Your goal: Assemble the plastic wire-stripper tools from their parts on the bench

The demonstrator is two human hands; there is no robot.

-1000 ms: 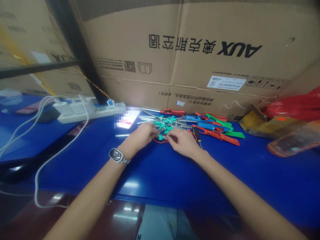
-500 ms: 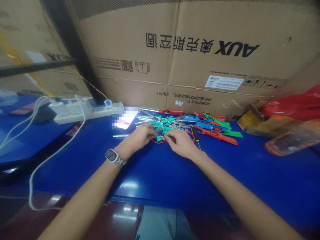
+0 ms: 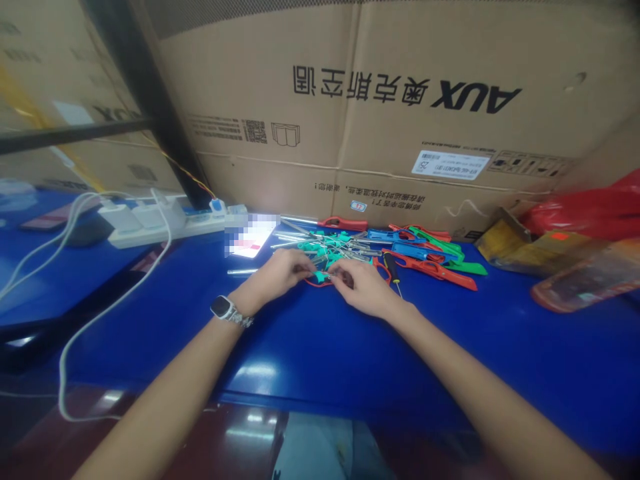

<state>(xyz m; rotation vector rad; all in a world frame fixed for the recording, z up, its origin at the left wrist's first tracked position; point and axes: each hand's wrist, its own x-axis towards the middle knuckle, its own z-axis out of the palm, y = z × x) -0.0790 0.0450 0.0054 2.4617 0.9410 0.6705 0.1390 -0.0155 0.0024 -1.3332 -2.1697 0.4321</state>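
Observation:
My left hand [image 3: 281, 275], with a watch at the wrist, has its fingers pinched at the left end of a small teal plastic part [image 3: 319, 275]. From the other side, the thumb and fingertips of my right hand [image 3: 363, 287] close on the same part near a small metal piece. A metal tube [image 3: 241, 272] sticks out left of my left hand; its other end is hidden. Beneath both hands curves a red plastic housing [image 3: 383, 270], mostly covered. Just beyond lies a pile of teal parts [image 3: 336, 241] with metal tubes, like the insides of long-reach lighters.
Red lighter housings [image 3: 440, 272], blue ones [image 3: 415, 249] and green ones lie right of the pile. A screwdriver [image 3: 391, 268] rests by my right hand. A lit phone [image 3: 253, 239] and a power strip [image 3: 195, 224] are at left. A large carton [image 3: 380, 120] stands behind.
Both hands stay in nearly the same place. My left fingers have shifted slightly right and more of the teal part shows between the hands.

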